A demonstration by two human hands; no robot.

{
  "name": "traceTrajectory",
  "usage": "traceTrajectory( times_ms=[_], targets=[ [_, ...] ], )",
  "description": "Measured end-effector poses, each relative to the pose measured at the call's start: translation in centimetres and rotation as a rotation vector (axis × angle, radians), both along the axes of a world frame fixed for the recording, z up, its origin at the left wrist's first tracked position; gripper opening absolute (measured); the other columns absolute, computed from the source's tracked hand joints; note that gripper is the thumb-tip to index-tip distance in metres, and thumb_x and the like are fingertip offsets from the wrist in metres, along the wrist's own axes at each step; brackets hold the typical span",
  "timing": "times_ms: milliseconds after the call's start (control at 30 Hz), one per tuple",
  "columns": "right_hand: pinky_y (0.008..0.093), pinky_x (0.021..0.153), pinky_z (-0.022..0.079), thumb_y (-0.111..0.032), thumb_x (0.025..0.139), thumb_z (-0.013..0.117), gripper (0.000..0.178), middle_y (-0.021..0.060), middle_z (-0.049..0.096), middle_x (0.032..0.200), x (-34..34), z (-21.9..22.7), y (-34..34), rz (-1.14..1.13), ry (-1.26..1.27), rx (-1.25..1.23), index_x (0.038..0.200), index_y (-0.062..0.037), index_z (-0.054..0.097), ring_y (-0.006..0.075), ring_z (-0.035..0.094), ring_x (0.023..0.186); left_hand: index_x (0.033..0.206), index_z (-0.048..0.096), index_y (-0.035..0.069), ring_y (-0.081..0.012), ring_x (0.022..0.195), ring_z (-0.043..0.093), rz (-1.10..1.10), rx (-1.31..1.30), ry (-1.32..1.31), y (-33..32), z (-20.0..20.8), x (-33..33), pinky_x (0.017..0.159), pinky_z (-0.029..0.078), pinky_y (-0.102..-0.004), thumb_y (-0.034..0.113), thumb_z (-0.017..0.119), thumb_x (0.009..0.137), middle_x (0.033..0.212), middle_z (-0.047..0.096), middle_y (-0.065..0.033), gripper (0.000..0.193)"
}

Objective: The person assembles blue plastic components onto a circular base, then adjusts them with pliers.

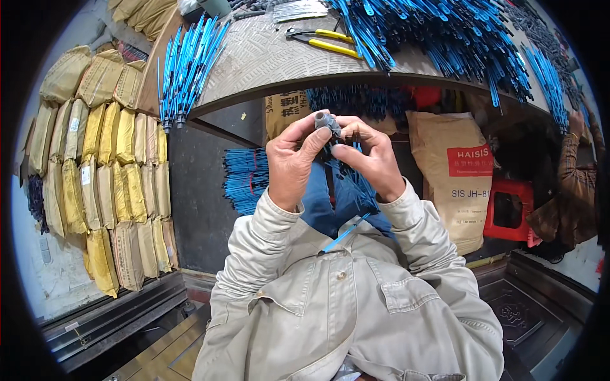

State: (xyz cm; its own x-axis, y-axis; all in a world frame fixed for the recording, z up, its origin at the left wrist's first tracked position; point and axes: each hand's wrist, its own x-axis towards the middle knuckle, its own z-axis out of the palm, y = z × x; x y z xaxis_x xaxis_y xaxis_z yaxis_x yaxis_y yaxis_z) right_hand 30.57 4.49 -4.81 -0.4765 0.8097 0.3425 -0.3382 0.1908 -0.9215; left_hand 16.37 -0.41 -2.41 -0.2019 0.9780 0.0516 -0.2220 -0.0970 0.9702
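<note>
**Part Held in Front of the Worktable**

We grasp the grey fitting (325, 119) with both hands — left hand (291, 155) and right hand (373, 155) — above the lap (316, 200). The worktable's (254, 63) patterned surface bears yellow-handled pliers (335, 48) and blue rods (445, 32); stacked sacks (115, 133) line our left.

Grey piece (323, 119) partly behind hands (292, 159)

head view | head-worn left fisheye | looks down, wide field | close above hands (291, 155)
</note>
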Motion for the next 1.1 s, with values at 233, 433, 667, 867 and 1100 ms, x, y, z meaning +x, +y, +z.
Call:
traceTrajectory(
  times_ms=[233, 433, 667, 867, 1100],
  targets=[
    [0.0244, 0.079, 0.041, -0.008, 0.08, 0.066, 0.017, 0.0075, 0.056, 0.097, 0.2, -1.7, -2.3, -0.04, 0.088, -0.166, 0.092, 0.0008, 0.057, 0.0142, 0.053, 0.091, 0.113, 0.057, -0.006, -0.0164, 0.093, 0.06, 0.174, 0.098, -0.003, -0.9, -0.7, 0.6, 0.086, 0.046, -0.0279, 0.012, 0.064, 0.085, 0.104, 0.064, -0.0143, 0.034],
    [0.027, 0.059, 0.043, -0.004, 0.079, 0.064, 0.015, 0.0081, 0.055, 0.081, -0.4, -1.8, -2.3, -0.336, -0.149, 0.231, 0.09, 0.0008, 0.055, 0.0168, 0.054, 0.066, 0.114, 0.056, -0.007, -0.0164, 0.094, 0.06, 0.227, 0.108, 0.04, -1.1, -0.4, 1.3, 0.086, 0.045, -0.0271, 0.011, 0.063, 0.086, 0.104, 0.064, -0.015, 0.034],
    [0.0243, 0.061, 0.038, -0.005, 0.083, 0.06, 0.011, 0.007, 0.049, 0.077, 0.3, -1.6, -1.3, -0.19, -0.156, 0.161, 0.09, 0.0019, 0.056, 0.0149, 0.046, 0.068, 0.116, 0.054, -0.007, -0.0143, 0.096, 0.058, 0.213, 0.119, 0.092, -1.0, -0.6, 1.4, 0.086, 0.045, -0.0251, 0.011, 0.062, 0.087, 0.107, 0.063, -0.0135, 0.034],
    [0.0254, 0.058, 0.038, -0.005, 0.083, 0.059, 0.01, 0.0073, 0.049, 0.074, 0.6, -1.1, -0.9, -0.098, -0.179, 0.127, 0.089, 0.002, 0.055, 0.0156, 0.046, 0.063, 0.118, 0.052, -0.007, -0.0165, 0.099, 0.057, 0.126, 0.149, 0.042, -0.7, -0.8, 0.8, 0.089, 0.043, -0.027, 0.015, 0.061, 0.087, 0.107, 0.062, -0.0152, 0.038],
    [0.0248, 0.06, 0.039, -0.005, 0.086, 0.056, 0.009, 0.0043, 0.051, 0.078, 1.0, -1.1, -1.3, 0.01, -0.191, -0.028, 0.091, 0.0021, 0.056, 0.0106, 0.045, 0.067, 0.121, 0.05, -0.006, -0.0143, 0.099, 0.056, 0.083, 0.154, -0.009, -1.1, -0.9, 1.3, 0.088, 0.044, -0.0256, 0.015, 0.065, 0.085, 0.112, 0.059, -0.0139, 0.044]
  ],
)
